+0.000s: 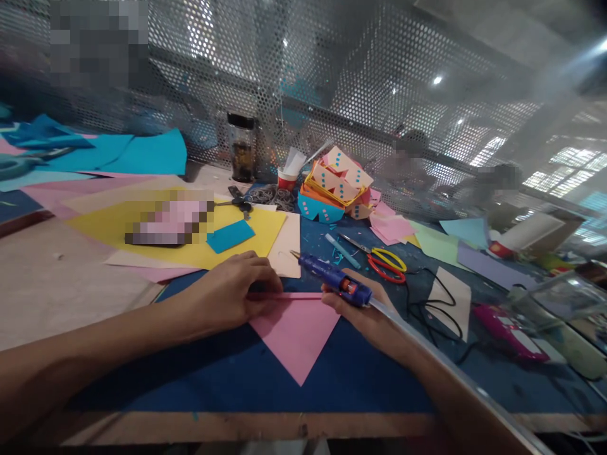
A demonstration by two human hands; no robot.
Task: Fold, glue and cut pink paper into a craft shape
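A folded piece of pink paper [298,335] lies on the blue mat, its point toward me and a narrow fold along its far edge. My left hand [249,284] is closed on the left end of that fold, fingers curled over it. In my right hand [363,309] is a blue hot glue gun [332,275], its metal tip pointing to the upper left above the paper. A long translucent glue stick [427,344] runs from the gun's back along my right forearm. The right fingertips also meet the paper's right end; whether they pinch it I cannot tell.
Scissors [379,258] with red and yellow handles lie right of the glue gun, near a black cable [439,303]. A decorated paper basket [332,189], a paper cup [287,180] and a dark-lidded bottle [242,148] stand behind. Yellow paper [190,253] holds keys [243,203] and a blue card [231,236].
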